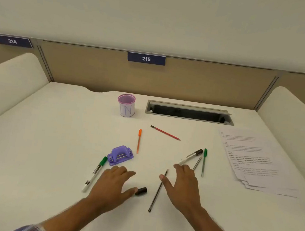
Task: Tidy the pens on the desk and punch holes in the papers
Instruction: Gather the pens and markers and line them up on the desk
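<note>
Several pens lie scattered on the white desk (63,125). My left hand (112,184) hovers open, its thumb touching a dark-capped marker (141,191) mostly hidden under it. Left of it lie a green-capped marker (94,174) and a purple hole punch (119,155). My right hand (182,187) is spread open over a black pencil (158,190). Past its fingers lie a dark-capped white marker (190,156), a grey pen (197,163) and a green pen (204,162). Farther back are an orange pen (138,141), a red pencil (165,132) and a pink pen cup (126,105). Printed papers (255,162) are stacked at right.
An open cable slot (189,113) is set in the desk behind the pens. Padded dividers (12,75) rise on both sides, and a back panel carries the label 215 (146,59).
</note>
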